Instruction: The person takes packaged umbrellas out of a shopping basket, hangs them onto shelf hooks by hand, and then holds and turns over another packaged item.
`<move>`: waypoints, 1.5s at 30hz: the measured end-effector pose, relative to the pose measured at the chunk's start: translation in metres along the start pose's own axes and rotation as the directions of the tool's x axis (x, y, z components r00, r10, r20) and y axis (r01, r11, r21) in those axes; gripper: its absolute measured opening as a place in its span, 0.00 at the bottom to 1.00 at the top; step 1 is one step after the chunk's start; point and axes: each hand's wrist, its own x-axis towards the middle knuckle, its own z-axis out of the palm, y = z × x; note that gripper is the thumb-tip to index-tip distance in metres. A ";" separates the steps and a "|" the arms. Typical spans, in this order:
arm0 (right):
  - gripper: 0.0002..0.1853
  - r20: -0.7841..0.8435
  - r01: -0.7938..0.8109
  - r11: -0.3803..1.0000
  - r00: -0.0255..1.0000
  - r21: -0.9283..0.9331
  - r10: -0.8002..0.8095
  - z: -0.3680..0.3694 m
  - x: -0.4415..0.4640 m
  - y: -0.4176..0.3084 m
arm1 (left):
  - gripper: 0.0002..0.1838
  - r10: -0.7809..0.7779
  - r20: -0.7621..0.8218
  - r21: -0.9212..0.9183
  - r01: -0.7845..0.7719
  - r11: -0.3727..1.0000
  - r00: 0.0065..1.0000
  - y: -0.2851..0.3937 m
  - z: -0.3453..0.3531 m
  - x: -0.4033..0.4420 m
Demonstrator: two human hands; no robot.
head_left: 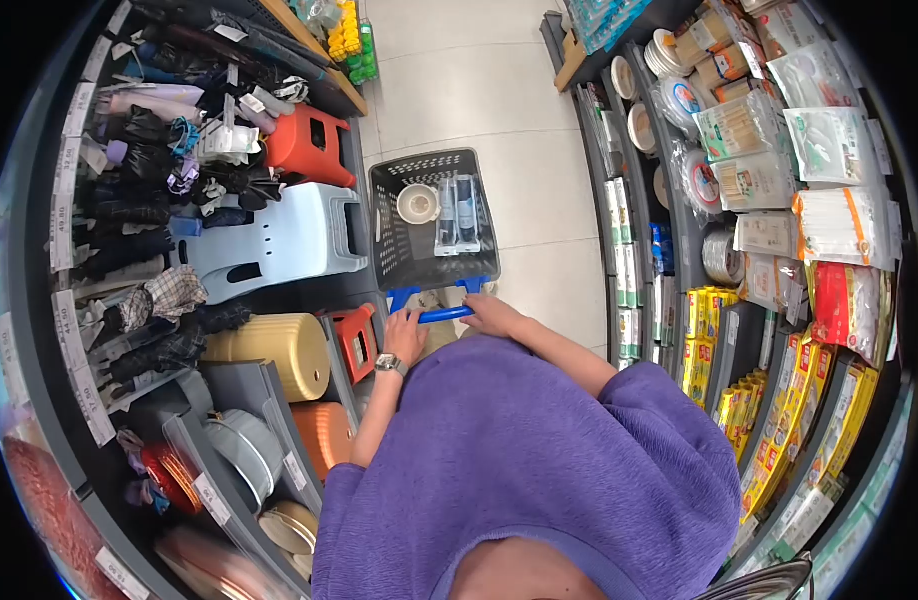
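A dark, perforated plastic shopping basket (pixel 389 265) with a blue handle (pixel 446 314) is in front of me. My left hand (pixel 405 336), a watch on its wrist, is closed around the handle's left end. On the right end, my right hand (pixel 496 316) is closed too, its fingers partly hidden under the palm. Inside the basket lie a small cream-coloured bowl (pixel 417 204) and a clear package (pixel 459 215) with two dark blue upright shapes in it. The basket's underside cannot be seen.
Shelves line both sides of the tiled aisle floor (pixel 479 90). At left are folded umbrellas (pixel 129 205), a light blue stool (pixel 279 240), a red stool (pixel 309 145) and yellow tubs (pixel 279 352). Packaged skewers (pixel 749 125) and yellow boxes (pixel 779 430) fill the right side.
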 end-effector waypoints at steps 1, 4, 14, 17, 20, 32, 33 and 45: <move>0.22 0.002 -0.010 1.000 1.000 -0.002 0.010 0.000 -0.001 -0.002 | 0.21 0.004 0.049 -0.007 -0.004 1.000 0.999 -0.001 -0.003 0.000; 0.23 -0.012 -0.032 0.999 0.999 0.031 0.032 0.011 -0.009 -0.006 | 0.18 0.001 0.189 -0.055 0.010 0.998 0.982 -0.009 -0.011 0.007; 0.24 -0.231 -0.233 0.972 0.948 -0.031 0.220 0.035 -0.018 -0.034 | 0.22 0.017 0.454 -0.182 0.074 0.981 0.891 -0.030 -0.007 0.042; 0.21 -0.404 -0.322 0.944 0.856 0.070 0.322 0.036 -0.024 -0.048 | 0.21 0.030 0.465 -0.235 0.090 0.968 0.885 -0.039 0.016 0.049; 0.17 -0.486 -0.362 0.921 0.785 0.141 0.383 0.040 -0.027 -0.057 | 0.20 0.093 0.443 -0.298 0.049 0.953 0.892 -0.048 0.031 0.055; 0.07 -0.566 -0.311 0.871 0.667 0.379 0.484 0.029 0.022 -0.016 | 0.18 -0.038 0.452 -0.279 0.182 0.943 0.891 -0.072 0.048 0.110; 0.07 -0.555 -0.316 0.867 0.671 0.385 0.491 0.028 0.032 -0.006 | 0.18 -0.057 0.437 -0.298 0.204 0.932 0.898 -0.075 0.053 0.115; 0.13 -0.114 -0.637 0.685 0.697 0.355 0.708 0.079 0.187 0.183 | 0.13 -0.304 0.405 -0.216 0.413 0.885 0.863 -0.120 0.198 0.193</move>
